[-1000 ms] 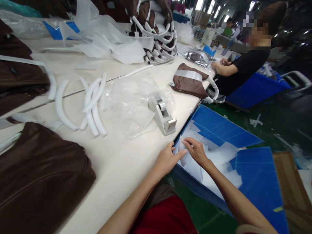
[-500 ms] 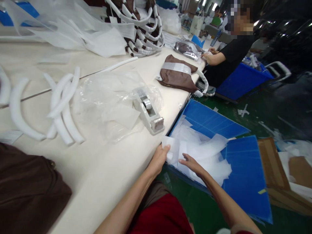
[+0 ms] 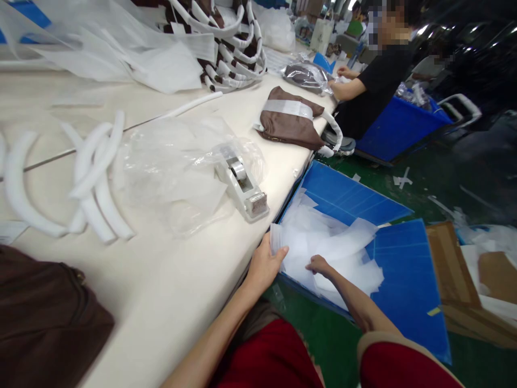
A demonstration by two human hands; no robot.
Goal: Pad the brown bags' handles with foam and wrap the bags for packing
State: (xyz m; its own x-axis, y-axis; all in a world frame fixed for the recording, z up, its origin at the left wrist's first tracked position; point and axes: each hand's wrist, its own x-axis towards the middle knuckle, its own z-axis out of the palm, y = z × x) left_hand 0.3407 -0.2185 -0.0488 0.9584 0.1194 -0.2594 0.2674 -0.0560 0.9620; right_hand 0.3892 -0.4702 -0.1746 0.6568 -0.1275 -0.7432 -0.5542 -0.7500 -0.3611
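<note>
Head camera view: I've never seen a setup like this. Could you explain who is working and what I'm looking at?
There is no machine here: a person works with two bare hands, seen from a camera worn on their head, looking forward and down. The left hand holds the edge of thin, translucent white sheets at an open blue box. The right hand is curled over the loose sheets inside; whether it pinches one is unclear. On the long cream-white table lie a pale grey tape dispenser, curved white foam-like strips, crumpled clear plastic and a brown handbag with a white band. Beyond, a co-worker in black handles something plastic-wrapped.
</note>
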